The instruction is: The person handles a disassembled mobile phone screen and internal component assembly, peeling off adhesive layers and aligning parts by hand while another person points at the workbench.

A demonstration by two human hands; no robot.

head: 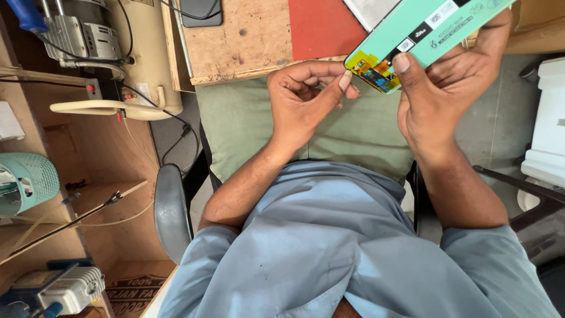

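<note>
Nearest you: blue shirt [329, 247], green cloth [247, 118] across the lap. Item: mint-green phone display panel [429, 29], your landmark, held tilted above the cloth. Your right hand [447, 94] cups it from beneath, grip pinching its lower end, thumb beside the orange flex connector [376, 70]. Your left hand [306, 100], just left of the panel, fingers pressed together at that connector's edge (whether they hold anything, you cannot tell). Beyond the panel: wooden surface [247, 41], red mat [321, 26], dark phone [200, 12]. Far left: cream machine [141, 59].
</note>
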